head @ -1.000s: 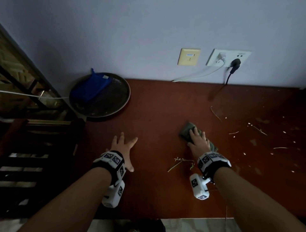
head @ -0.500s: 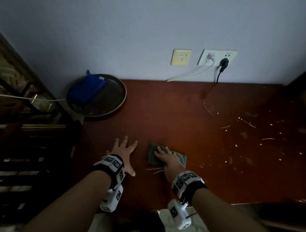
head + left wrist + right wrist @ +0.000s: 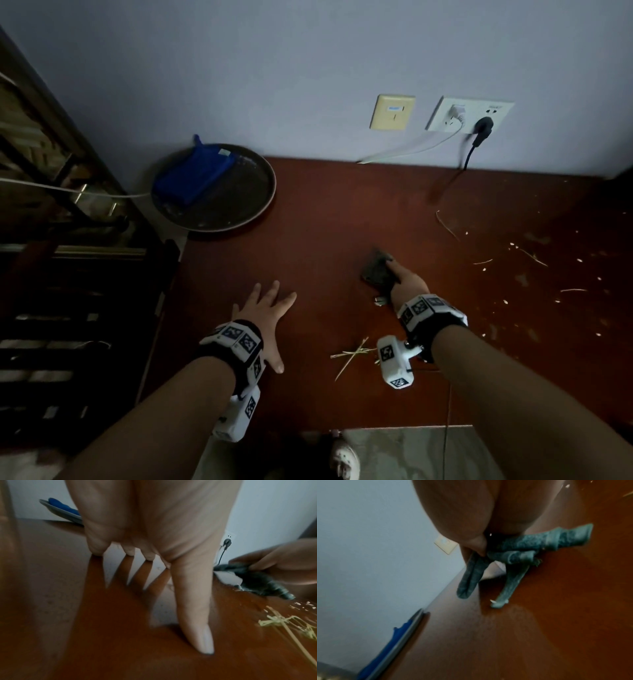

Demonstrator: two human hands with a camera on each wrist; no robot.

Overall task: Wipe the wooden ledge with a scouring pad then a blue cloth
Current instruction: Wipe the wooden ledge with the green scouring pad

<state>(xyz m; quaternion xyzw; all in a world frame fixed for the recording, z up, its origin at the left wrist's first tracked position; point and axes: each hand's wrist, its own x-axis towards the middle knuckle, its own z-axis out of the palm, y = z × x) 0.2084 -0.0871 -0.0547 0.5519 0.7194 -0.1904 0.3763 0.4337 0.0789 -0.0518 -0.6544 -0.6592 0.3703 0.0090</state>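
The red-brown wooden ledge (image 3: 342, 205) runs along the wall. My right hand (image 3: 406, 279) grips the crumpled dark green scouring pad (image 3: 375, 269) on the middle of the ledge. In the right wrist view the pad (image 3: 522, 553) hangs bunched from the fingers, its ends touching the wood. My left hand (image 3: 270, 305) lies flat on the ledge with fingers spread and holds nothing; its thumb (image 3: 193, 615) presses the wood. The folded blue cloth (image 3: 195, 174) lies in a round dark tray (image 3: 263, 205) at the back left, apart from both hands.
Swept straw (image 3: 352, 354) lies near the front edge between my wrists. Crumbs and straw bits (image 3: 531, 257) are scattered over the ledge's right part. A wall socket (image 3: 469, 114) holds a black plug and cable (image 3: 479, 133). A dark rack (image 3: 68, 274) stands at left.
My right hand carried the pad from beside my left hand back to the right and farther from me, leaving straw near the front edge. The left hand stayed flat.
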